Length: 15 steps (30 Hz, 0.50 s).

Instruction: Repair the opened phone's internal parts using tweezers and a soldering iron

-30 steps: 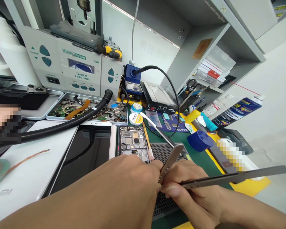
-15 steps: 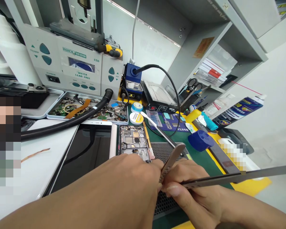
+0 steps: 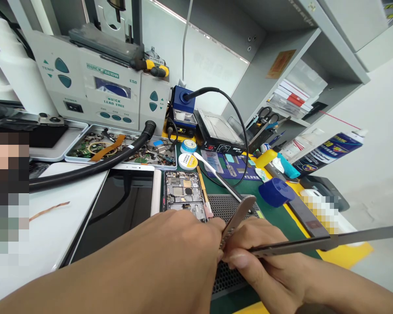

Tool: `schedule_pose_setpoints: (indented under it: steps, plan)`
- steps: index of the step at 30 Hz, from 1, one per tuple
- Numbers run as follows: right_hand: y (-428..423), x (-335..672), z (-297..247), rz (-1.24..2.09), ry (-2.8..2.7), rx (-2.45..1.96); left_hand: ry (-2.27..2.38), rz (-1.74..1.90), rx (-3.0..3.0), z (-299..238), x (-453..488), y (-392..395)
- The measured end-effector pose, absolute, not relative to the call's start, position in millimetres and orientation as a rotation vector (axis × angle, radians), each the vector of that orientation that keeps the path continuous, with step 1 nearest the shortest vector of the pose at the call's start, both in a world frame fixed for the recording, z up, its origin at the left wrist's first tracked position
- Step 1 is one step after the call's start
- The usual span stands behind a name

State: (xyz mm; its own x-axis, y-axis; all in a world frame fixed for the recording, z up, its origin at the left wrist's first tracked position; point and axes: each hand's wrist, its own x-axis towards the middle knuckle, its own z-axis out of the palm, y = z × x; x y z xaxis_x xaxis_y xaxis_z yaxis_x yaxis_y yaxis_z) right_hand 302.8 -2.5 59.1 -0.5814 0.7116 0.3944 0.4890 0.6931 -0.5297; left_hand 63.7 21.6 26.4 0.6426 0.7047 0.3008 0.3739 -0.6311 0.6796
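A: Grey metal juts out of the right hand (image 3: 265, 272); some sort of tool?

B: Yes, a long metal tool (image 3: 291, 247), perhaps tweezers, reaching toward the right edge of the frame. Thumb and fingers pinch it firmly

A: And the left hand (image 3: 190, 235)?

B: Back upward at lower centre, fingers curled, appearing to meet the right hand. Its fingertips are hidden, so I can't tell what they grip. A shorter metal strip (image 3: 237, 220) slants up between the two; whose it is, I can't say

A: Which step is this?

B: Close two-handed work above the dark perforated mat (image 3: 225, 279), I'd judge; it calls for steady wrists and a clear look at those hidden tips

A: Where's the opened phone (image 3: 185, 196)?

B: Mid-frame, just above the left hand, inner parts exposed
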Motion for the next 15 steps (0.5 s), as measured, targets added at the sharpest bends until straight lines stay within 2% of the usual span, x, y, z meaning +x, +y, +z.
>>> schedule_pose_setpoints:
  steps: [15]
  plan:
    - [-0.1,303.3,59.6,0.511,-2.322,-0.877,0.884,0.713,2.407,22.1,62.2,19.2]
